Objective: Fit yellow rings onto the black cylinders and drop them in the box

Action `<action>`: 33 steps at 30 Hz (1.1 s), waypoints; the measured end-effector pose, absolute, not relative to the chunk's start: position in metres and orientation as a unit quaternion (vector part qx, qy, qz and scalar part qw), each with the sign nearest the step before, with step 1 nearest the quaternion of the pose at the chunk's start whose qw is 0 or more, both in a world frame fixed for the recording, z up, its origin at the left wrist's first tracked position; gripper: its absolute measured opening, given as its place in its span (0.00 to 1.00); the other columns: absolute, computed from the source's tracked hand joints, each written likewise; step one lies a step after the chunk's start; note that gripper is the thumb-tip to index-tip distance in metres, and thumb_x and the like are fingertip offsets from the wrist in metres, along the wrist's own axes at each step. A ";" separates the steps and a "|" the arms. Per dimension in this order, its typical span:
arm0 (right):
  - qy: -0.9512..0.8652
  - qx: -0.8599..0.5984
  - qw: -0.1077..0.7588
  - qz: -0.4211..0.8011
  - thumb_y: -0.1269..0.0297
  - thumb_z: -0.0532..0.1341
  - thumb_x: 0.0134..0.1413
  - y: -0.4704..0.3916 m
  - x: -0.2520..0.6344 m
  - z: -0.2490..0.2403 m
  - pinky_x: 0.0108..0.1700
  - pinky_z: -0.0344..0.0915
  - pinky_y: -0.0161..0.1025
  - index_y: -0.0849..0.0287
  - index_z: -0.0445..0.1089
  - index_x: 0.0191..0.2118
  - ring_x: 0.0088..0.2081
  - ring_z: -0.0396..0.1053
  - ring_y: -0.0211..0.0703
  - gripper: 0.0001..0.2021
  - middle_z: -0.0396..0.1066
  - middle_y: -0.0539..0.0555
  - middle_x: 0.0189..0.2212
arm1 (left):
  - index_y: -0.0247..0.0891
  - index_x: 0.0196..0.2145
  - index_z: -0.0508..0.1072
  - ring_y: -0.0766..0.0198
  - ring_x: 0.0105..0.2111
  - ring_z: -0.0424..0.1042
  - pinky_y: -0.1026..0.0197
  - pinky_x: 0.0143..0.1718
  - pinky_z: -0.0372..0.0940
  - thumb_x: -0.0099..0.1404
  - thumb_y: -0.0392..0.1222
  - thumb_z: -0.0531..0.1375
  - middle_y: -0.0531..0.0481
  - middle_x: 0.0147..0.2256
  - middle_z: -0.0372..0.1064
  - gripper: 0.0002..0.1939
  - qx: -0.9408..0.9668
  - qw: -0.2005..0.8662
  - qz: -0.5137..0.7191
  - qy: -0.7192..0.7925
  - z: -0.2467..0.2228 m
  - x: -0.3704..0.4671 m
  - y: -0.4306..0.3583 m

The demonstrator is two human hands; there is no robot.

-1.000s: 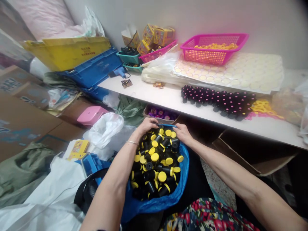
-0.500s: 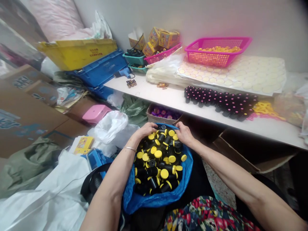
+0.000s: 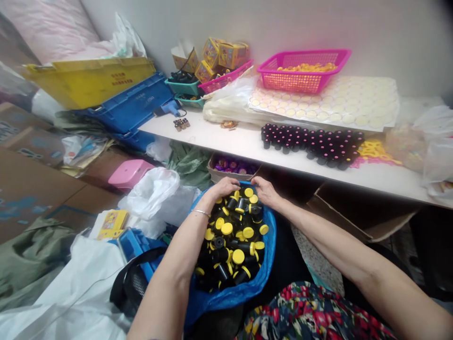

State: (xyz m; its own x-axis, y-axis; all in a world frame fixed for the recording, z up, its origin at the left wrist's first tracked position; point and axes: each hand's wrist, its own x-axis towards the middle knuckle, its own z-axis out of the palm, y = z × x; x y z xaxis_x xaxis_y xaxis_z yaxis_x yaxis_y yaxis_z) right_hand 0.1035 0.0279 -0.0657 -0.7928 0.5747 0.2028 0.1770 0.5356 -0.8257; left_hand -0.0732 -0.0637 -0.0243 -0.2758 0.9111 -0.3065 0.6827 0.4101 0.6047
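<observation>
A blue woven plastic bag (image 3: 269,252) stands in front of my lap, its mouth spread wide. Small black cylinders with yellow caps (image 3: 238,256) fill it to near the rim. My left hand (image 3: 225,188) has its fingers closed on the far rim, left of the middle, and the wrist wears a bracelet. Just across from it, my right hand (image 3: 265,191) pinches the same rim on the right side. Part of the left rim is hidden behind my left forearm.
On the white table (image 3: 212,141) stand rows of black cylinders with pink dots (image 3: 311,145). Behind them lie a sticker sheet (image 3: 368,101) and a pink basket (image 3: 293,78). Underneath is a carton of purple items (image 3: 233,166). A blue crate (image 3: 134,106) and white plastic bag (image 3: 152,193) are left.
The camera view has shifted slightly, so the table and crates sit further left. Both hands remain at the far rim; my left hand has moved a little right along it, nearer my right hand.
</observation>
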 end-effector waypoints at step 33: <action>-0.534 -0.305 0.166 0.771 0.77 0.57 0.28 0.029 0.113 -0.055 0.28 0.61 0.32 0.63 0.64 0.34 0.23 0.62 0.33 0.18 0.64 0.46 0.22 | 0.37 0.31 0.74 0.58 0.38 0.67 0.61 0.43 0.61 0.55 0.50 0.55 0.50 0.33 0.72 0.15 0.534 0.370 0.159 0.744 -0.018 -0.055 -0.063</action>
